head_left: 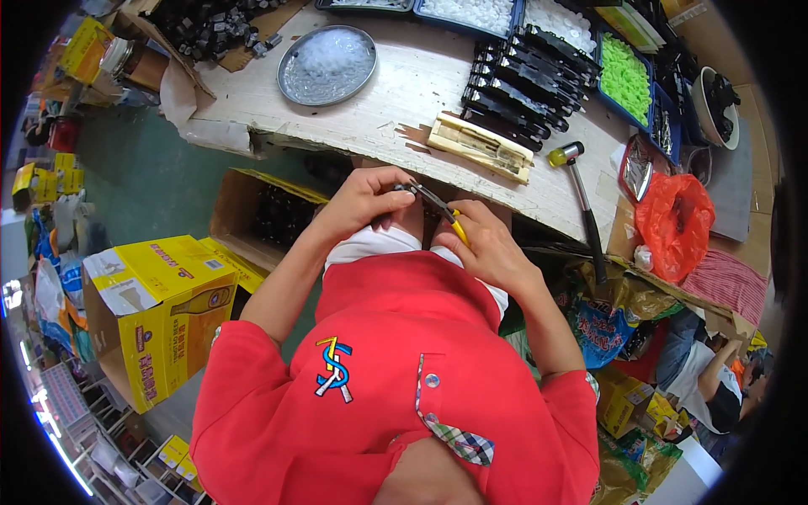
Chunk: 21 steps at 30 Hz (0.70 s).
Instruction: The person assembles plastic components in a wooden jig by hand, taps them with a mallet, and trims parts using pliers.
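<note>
My left hand (pixel 368 200) is closed over my lap, its thumb and fingers pinching a small dark piece (pixel 406 188) whose kind I cannot make out. Yellow-handled pliers (pixel 433 199) are gripped in my right hand (pixel 491 242). Their metal jaws reach up and left to the piece at my left fingertips. Just past my hands, by the table's front edge, lies a cream-coloured block with a long recess (pixel 480 147) and thin dark parts inside. Right of it rests a hammer (pixel 581 194) with a yellow-and-silver head and a black grip.
On the white table (pixel 404 76) stand a round metal dish of clear bits (pixel 326 66), a row of black parts (pixel 526 88) and a tray of green pieces (pixel 625 80). A red plastic bag (pixel 673 223) sits at the right. Open yellow cartons (pixel 172 311) stand at my left.
</note>
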Tool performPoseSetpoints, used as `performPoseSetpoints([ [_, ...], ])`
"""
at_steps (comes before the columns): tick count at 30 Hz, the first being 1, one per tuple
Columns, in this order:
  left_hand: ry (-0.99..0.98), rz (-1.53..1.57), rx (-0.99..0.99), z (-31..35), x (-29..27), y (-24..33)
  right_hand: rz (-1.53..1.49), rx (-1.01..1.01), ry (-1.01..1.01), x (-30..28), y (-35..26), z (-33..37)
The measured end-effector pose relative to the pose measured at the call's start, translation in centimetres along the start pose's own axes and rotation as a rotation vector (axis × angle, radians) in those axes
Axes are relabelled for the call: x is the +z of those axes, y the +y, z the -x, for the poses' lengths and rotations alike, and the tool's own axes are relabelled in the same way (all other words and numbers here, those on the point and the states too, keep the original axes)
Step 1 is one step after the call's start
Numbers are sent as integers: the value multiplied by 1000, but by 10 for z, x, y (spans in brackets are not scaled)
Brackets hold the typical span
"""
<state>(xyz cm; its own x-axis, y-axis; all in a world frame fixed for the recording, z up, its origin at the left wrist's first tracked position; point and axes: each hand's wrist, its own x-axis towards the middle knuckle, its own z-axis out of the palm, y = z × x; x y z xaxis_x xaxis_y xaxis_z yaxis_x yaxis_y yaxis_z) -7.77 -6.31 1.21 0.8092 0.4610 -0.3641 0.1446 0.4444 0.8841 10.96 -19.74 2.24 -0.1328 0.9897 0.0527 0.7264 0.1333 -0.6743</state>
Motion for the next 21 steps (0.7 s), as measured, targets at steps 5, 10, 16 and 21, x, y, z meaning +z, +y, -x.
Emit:
performPoseSetpoints([
  [5, 199, -682, 561, 8, 12, 7, -216, 53, 120, -1, 8, 3],
  [10, 212, -607, 593, 7, 14, 8, -182, 42, 121, -8, 6, 5],
  [16, 258, -322, 280, 13, 1, -2, -110, 20, 164, -7, 8, 13],
  [21, 405, -1576, -341, 59, -72, -23, -159, 8, 223, -11, 17, 28],
])
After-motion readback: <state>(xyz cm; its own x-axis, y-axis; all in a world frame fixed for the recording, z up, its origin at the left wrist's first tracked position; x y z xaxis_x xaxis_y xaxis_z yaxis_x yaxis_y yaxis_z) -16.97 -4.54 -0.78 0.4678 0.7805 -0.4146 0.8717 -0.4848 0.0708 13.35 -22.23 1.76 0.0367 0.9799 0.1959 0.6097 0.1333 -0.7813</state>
